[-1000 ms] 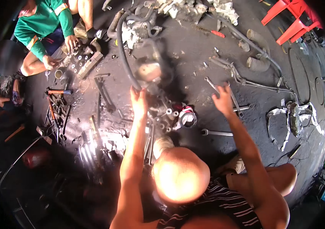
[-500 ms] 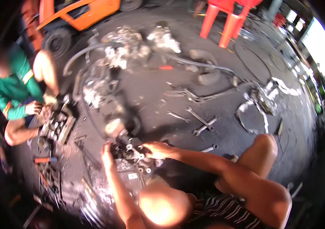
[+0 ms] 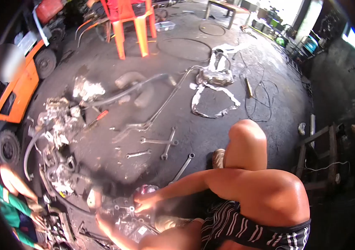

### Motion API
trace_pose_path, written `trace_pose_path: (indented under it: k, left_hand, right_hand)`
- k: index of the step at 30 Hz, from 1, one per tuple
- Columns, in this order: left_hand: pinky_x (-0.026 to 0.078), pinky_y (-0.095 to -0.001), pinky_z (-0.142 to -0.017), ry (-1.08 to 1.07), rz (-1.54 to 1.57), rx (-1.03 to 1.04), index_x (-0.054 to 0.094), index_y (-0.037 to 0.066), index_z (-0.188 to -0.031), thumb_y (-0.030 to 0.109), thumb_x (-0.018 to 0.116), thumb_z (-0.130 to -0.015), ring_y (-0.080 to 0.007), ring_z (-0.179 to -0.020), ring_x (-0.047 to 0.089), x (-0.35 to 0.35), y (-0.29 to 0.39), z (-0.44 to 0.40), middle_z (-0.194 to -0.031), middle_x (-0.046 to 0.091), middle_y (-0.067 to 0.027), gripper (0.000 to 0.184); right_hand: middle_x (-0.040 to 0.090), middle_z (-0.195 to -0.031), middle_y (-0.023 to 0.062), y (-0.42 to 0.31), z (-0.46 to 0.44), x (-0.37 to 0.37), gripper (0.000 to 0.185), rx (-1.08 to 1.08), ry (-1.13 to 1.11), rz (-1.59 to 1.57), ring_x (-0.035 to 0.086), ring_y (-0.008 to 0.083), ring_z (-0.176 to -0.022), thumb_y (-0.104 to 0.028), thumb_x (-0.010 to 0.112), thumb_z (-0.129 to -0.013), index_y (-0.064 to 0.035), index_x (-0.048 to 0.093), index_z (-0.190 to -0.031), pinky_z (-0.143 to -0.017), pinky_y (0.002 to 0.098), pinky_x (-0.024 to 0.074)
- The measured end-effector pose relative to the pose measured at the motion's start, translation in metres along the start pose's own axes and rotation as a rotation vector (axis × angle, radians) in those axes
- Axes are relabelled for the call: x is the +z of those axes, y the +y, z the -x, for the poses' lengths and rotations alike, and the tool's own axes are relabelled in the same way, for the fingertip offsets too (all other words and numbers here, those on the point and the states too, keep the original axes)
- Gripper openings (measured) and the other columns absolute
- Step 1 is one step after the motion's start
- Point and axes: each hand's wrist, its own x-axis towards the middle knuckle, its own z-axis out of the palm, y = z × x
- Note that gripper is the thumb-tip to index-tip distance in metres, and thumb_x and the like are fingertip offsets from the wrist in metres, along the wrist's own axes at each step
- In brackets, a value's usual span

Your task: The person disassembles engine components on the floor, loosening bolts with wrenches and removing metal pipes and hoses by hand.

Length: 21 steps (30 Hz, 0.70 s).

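A greasy metal engine part (image 3: 121, 216) with ring-like fittings sits low in the view, between my hands. My right hand (image 3: 145, 203) is at its right side, fingers curled against its edge. At the near left side is my left hand (image 3: 104, 224); its fingers are blurred and partly hidden. Just beyond my right hand lies a rounded reddish object (image 3: 146, 190), too unclear to name. A combination wrench (image 3: 182, 168) rests on the floor past my right forearm. Two crossed wrenches (image 3: 167, 143) and a shorter wrench (image 3: 138, 154) lie farther off.
Engine parts (image 3: 60, 118), hoses (image 3: 138, 89) and a red-handled tool (image 3: 99, 118) lie ahead left. A forklift (image 3: 17, 104) and a person in a green sleeve (image 3: 12, 208) are at left. A red chair (image 3: 129, 25) stands beyond; a metal frame (image 3: 317, 146) is right.
The view has swung to the right, so the floor things and the other person sit farther left. My hands remain on either side of the engine part.
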Motion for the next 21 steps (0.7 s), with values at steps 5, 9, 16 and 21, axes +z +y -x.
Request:
trace_pose_path:
  k: [5, 9, 16, 21]
  left_hand:
    - [0.048, -0.0387, -0.052, -0.047, 0.043, -0.081, 0.051, 0.015, -0.078, 0.043, 0.063, -0.083, -0.0127, -0.056, 0.048, 0.036, 0.025, 0.011, -0.064, 0.047, 0.0020, 0.031]
    - [0.046, -0.0357, -0.052, 0.054, -0.019, -0.075, 0.054, 0.013, -0.082, 0.045, 0.061, -0.083, -0.0169, -0.058, 0.053, 0.065, 0.035, 0.031, -0.065, 0.051, -0.0020, 0.033]
    - [0.044, -0.0330, -0.054, 0.151, -0.355, -0.072, 0.056, 0.009, -0.086, 0.043, 0.055, -0.091, -0.0178, -0.058, 0.056, 0.071, 0.047, 0.038, -0.067, 0.053, -0.0036, 0.034]
    - [0.053, -0.0387, -0.056, 0.213, 0.069, -0.160, 0.054, 0.008, -0.088, 0.044, 0.060, -0.088, -0.0194, -0.053, 0.055, 0.067, 0.038, 0.039, -0.064, 0.055, -0.0048, 0.036]
  right_hand:
    - [0.058, -0.087, 0.0242, 0.021, 0.006, 0.000, 0.056, -0.105, 0.201, 0.266, 0.058, 0.0358, -0.081, -0.049, 0.057, -0.085, 0.0061, 0.055, -0.089, -0.073, 0.0454, 0.0471]
    - [0.059, -0.072, 0.0225, 0.046, -0.008, 0.015, 0.067, -0.291, 0.396, 0.520, 0.058, 0.0354, -0.069, -0.059, 0.057, -0.082, 0.0070, 0.060, -0.069, -0.065, 0.0458, 0.0471]
    - [0.053, -0.053, 0.0199, 0.048, -0.021, 0.012, 0.063, -0.284, 0.255, 0.205, 0.058, 0.0288, -0.051, -0.055, 0.054, -0.088, 0.0020, 0.060, -0.061, -0.051, 0.0428, 0.0431]
    - [0.065, -0.081, 0.0248, 0.027, -0.017, 0.006, 0.073, -0.197, 0.306, 0.650, 0.066, 0.0372, -0.076, -0.059, 0.050, -0.087, 0.0114, 0.059, -0.100, -0.068, 0.0447, 0.0522]
